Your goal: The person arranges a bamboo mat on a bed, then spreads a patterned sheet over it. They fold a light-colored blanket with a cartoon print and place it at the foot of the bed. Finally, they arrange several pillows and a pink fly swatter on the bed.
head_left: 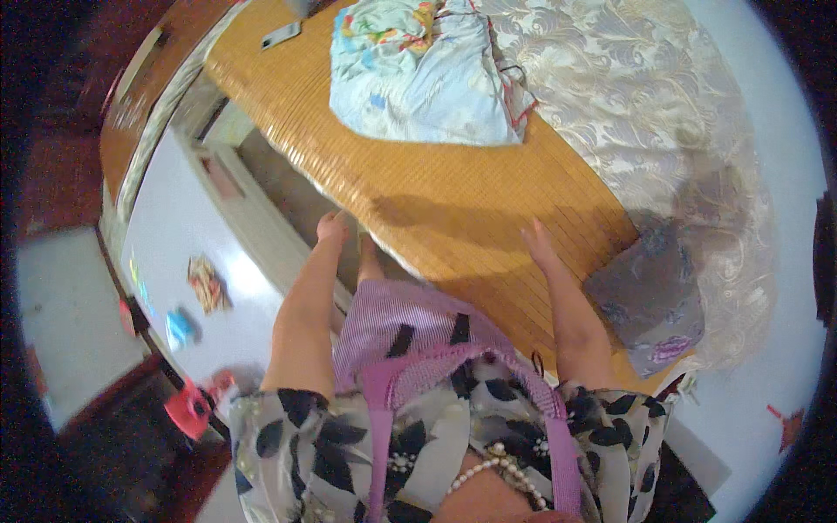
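My left hand (pixel 333 227) hangs beside the near edge of the bed, its fingers small and loosely bent, with no thing visible in it. Over the brown slatted mat (pixel 436 192) my right hand (pixel 538 242) is held with fingers stretched out and nothing in them. I cannot tell whether it touches the mat. Farther off lies a light blue and white patterned cloth (pixel 418 109) with red edging, bunched up on its far left part. To the right of my right forearm is a grey floral pillow (pixel 654 292).
A phone (pixel 281 35) lies at the mat's far left. Cream patterned bedding (pixel 628 87) covers the right side. At left stands a white table (pixel 174 227) carrying a patterned cloth item (pixel 207 283) and a blue packet (pixel 180 328). A red object (pixel 190 408) is below.
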Motion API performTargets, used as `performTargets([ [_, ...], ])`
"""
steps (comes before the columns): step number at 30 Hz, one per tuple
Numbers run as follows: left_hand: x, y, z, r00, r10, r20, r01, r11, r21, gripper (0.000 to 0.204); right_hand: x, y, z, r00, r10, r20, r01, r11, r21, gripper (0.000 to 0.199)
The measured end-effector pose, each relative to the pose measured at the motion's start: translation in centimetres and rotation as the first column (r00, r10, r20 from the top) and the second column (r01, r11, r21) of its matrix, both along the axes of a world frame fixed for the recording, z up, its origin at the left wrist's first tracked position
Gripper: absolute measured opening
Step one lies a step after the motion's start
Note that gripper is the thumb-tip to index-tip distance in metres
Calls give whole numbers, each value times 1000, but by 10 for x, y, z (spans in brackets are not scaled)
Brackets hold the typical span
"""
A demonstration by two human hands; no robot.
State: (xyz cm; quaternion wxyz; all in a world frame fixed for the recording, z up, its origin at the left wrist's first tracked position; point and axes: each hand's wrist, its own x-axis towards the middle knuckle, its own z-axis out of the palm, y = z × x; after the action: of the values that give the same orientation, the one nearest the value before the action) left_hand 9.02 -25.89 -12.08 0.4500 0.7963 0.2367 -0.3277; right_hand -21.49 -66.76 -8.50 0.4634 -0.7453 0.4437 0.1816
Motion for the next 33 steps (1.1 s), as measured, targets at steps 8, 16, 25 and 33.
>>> performTargets([
  [8,141,-34,-101,964,255,-70,-255,967,13,73,195,31,-88,897,-362,-254,216,860,-462,83],
  [16,213,-5,-59,851,314,-421,-502,722,-476,42,235,-18,-128,722,-558,-409,391,817,-424,96],
  [25,219,-56,-57,733,476,-485,-679,543,-494,45,223,-64,-146,775,-533,-340,354,811,-465,91],
  [33,236,-30,-105,780,517,-352,-599,781,-179,63,242,-58,-140,856,-415,-308,250,854,-455,88],
])
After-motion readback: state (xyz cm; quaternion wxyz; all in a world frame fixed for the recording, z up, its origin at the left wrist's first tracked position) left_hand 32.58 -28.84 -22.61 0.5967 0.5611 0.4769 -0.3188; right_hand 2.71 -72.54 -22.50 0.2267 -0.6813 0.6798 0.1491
